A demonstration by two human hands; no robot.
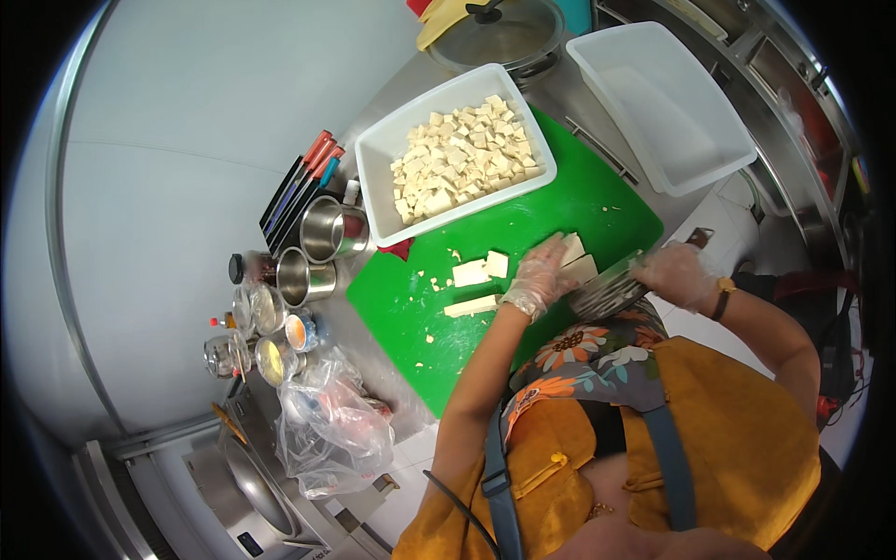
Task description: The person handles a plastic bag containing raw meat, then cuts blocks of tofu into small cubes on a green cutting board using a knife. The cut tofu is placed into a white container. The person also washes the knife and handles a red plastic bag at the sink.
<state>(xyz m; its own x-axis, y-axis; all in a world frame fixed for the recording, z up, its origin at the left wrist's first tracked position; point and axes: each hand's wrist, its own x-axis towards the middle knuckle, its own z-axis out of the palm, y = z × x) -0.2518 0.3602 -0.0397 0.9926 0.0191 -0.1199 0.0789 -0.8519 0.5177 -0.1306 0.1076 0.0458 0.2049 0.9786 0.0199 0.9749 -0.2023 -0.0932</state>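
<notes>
My left hand (542,276), in a clear plastic glove, rests on pale tofu blocks (579,269) at the right part of a green cutting board (392,308). My right hand (675,274), gloved too, grips a broad-bladed cleaver (607,285), its blade just right of the blocks and blurred. Left of my left hand lie a tofu slab (470,273), a smaller piece (497,264) and a long strip (471,306), with crumbs around them. A white plastic tub (371,182) full of tofu cubes (462,157) stands on the board's far side.
An unfilled white tub (672,105) stands at the far right, beside a glass-lidded pot (497,35). Along the left are a knife rack (297,199), steel containers (325,227), jars (269,308) and a plastic bag (336,427). A wok (259,486) sits at lower left.
</notes>
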